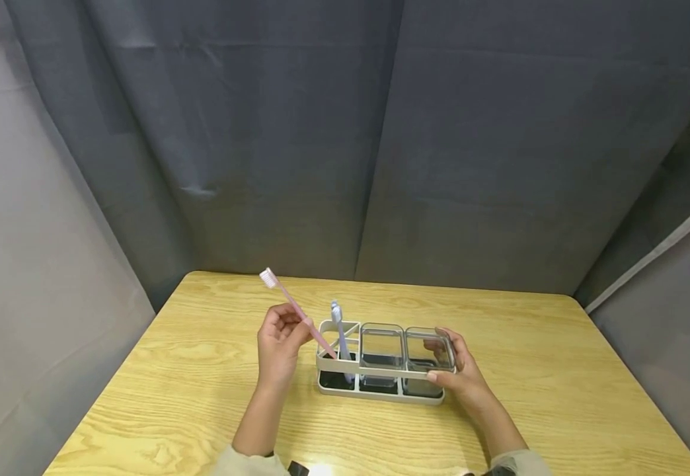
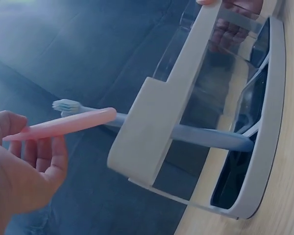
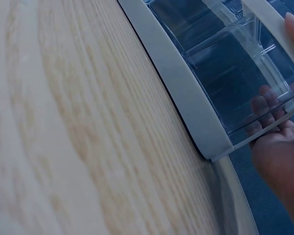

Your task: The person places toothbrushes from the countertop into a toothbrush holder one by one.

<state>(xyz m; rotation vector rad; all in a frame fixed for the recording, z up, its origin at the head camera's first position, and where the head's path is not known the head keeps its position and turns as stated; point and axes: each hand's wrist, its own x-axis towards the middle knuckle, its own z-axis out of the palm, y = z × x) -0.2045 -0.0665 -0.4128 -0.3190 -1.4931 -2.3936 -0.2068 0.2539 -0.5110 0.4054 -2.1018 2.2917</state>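
Observation:
Between thumb and fingers, my left hand [image 1: 278, 345] pinches a pink toothbrush [image 1: 293, 305], its white bristles up and its handle slanting down to the right. The handle's end [image 2: 108, 115] points at the top frame of a white toothbrush holder [image 1: 381, 395], just short of it in the left wrist view. Inside the holder's left section stands a blue toothbrush [image 1: 343, 340], bristles up. My right hand [image 1: 466, 377] grips the holder's right end, thumb on the front of the upper frame and fingers behind a clear cup [image 1: 430, 340].
A second clear cup [image 1: 382, 340] sits in the middle of the holder. Everything stands on a wood-grain table [image 1: 202, 357]. Dark grey curtains [image 1: 273, 165] hang right behind its far edge, and lighter cloth [image 1: 41, 264] hangs at the left side.

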